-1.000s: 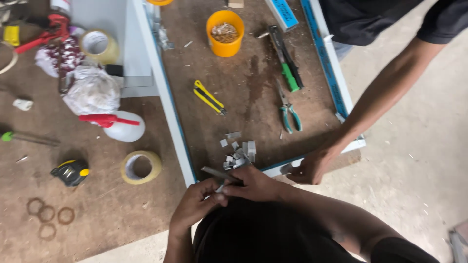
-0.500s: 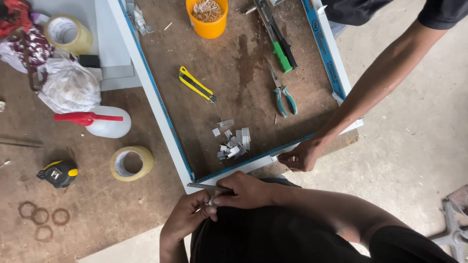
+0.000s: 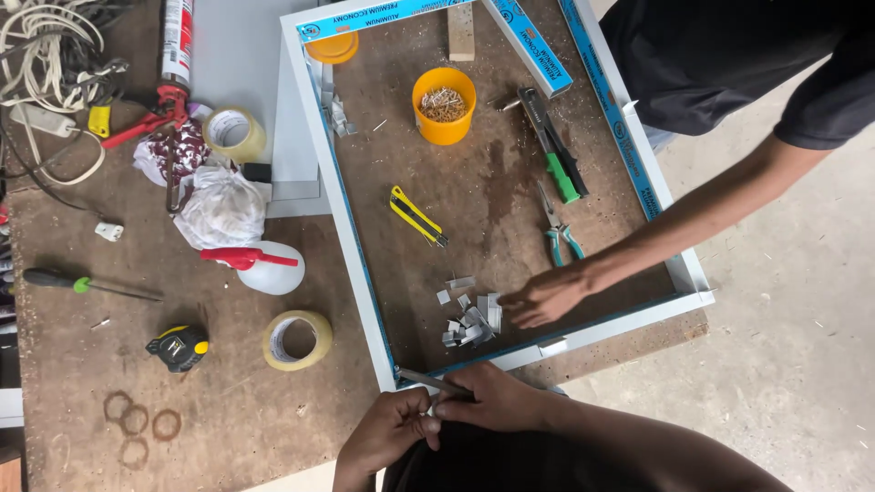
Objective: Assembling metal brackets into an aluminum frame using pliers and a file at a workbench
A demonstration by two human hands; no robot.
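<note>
Both hands meet at the white frame (image 3: 351, 246)'s near corner — right hand (image 3: 492, 401) closed on a grey metal strip (image 3: 428, 381) to steady it, left hand (image 3: 392, 433) curled shut beside it, its hold hidden.

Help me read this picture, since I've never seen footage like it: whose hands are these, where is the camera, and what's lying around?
The camera sits on a person's head, looking down. Their left hand and right hand meet at the near corner of a white frame, pinching a thin metal strip. The other hand, reaching in from the right, belongs to a co-worker and rests near a pile of small metal pieces. Inside the frame lie a yellow utility knife, pliers and an orange cup of screws. Outside it lie a tape roll, a tape measure and a spray bottle.
</note>
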